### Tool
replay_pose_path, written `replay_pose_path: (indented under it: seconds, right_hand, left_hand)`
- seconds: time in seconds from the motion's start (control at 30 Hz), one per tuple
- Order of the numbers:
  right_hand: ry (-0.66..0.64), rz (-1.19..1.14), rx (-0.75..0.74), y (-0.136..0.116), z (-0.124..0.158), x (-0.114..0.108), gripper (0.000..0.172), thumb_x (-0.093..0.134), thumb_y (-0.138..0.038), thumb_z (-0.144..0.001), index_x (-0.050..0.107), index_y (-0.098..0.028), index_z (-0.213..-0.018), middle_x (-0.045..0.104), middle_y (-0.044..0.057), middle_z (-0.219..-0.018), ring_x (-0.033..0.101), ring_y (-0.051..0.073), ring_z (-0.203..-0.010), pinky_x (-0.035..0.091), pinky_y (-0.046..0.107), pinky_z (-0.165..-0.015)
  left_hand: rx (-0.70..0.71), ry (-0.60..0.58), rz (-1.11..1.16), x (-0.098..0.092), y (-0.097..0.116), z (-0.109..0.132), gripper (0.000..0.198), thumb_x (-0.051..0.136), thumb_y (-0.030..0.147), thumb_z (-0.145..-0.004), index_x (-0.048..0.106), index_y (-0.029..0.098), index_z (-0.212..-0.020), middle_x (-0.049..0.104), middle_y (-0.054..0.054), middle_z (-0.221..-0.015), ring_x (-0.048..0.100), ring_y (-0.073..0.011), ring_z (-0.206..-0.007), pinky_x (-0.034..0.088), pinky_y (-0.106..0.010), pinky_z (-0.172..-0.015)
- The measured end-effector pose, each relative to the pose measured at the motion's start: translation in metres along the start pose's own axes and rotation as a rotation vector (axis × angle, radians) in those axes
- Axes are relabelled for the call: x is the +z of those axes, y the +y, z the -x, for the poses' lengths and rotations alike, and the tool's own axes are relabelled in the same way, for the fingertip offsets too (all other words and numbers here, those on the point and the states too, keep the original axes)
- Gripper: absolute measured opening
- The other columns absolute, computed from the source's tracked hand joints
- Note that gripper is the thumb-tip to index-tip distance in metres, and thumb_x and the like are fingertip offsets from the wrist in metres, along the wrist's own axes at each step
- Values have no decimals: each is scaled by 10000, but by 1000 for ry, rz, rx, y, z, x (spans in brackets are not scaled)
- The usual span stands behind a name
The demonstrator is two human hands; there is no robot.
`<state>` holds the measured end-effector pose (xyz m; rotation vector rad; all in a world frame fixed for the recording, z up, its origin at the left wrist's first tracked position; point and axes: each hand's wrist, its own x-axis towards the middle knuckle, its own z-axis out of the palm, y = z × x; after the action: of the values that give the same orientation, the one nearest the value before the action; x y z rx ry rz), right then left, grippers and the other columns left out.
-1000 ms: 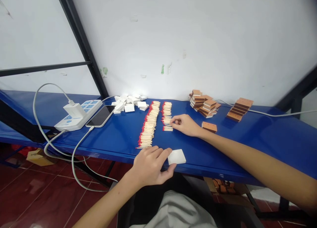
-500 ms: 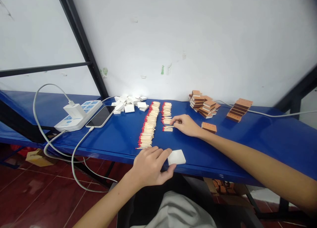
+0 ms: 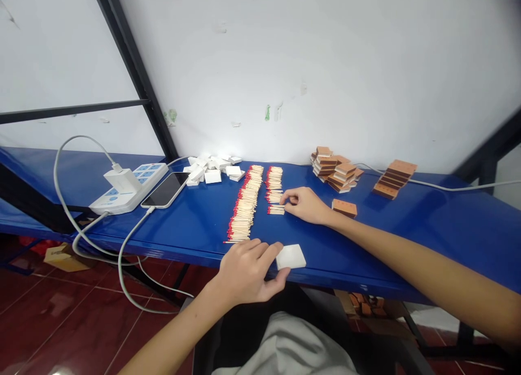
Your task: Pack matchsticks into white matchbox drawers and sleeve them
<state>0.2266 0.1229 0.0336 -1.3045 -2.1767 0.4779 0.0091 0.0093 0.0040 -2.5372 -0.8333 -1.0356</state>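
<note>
- Near the front edge of the blue bench (image 3: 431,217), my left hand (image 3: 248,272) rests with thumb and forefinger spread around the left side of a flat white piece (image 3: 291,256); I cannot tell whether it grips or merely steadies it.
- Toward the middle of the bench, my right hand (image 3: 303,204) is curled, thumb and fingertips drawn close at the stick ends of a short row of matches (image 3: 275,185). Whether a match is pinched there, I cannot tell.
- Compared with a second ago, the nearest bunch in that row stands more apart from the rest and looks slightly thicker; my left hand and the white piece have stayed put.
- I take this as a small portion being separated by my right hand, the white piece waiting beside it.
- Left of the short row, a longer row of matches (image 3: 245,204) runs from near the back edge almost to the front, red heads leftward.
</note>
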Motion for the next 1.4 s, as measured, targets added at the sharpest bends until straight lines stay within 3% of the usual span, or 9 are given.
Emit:
replay_pose_path:
  seconds: [0.33,0.5,1.03,1.4]
  right_hand:
    - [-18,-23,-3,-2,2,-1,232,516,-228,-733,726,-162,-806,329,-73,-511,303,101,-510,253,252,-562]
    - [-20,-46,9,-3,2,-2,343,468,-224,-785,755,-166,-963,350,-70,-499,321,110,-493,255,259,-559]
    - [-45,35,-15,0,3,1,412,465,-188,-819,762,-186,-1104,689,7,-664,483,140,-547,341,258,-590]
    - [-52,1,9,1,2,0,396,444,-210,-823,768,-185,-1049,599,-25,-570,422,124,-506,304,253,-554]
  left_hand:
    - [0,-1,5,-1,0,0,293,568,364,-862,625,146,-1048,655,-28,-681,618,-202,-582,501,-327,-530]
    - [-7,-10,8,0,0,0,291,565,366,-866,625,146,-1048,658,-27,-687,619,-207,-584,502,-333,-526]
    - [-5,-8,6,-1,0,0,300,565,366,-865,625,145,-1058,654,-23,-688,612,-203,-581,499,-338,-521]
    - [-9,1,16,0,0,1,307,574,362,-860,622,139,-1065,672,-31,-709,629,-215,-601,516,-349,-533]
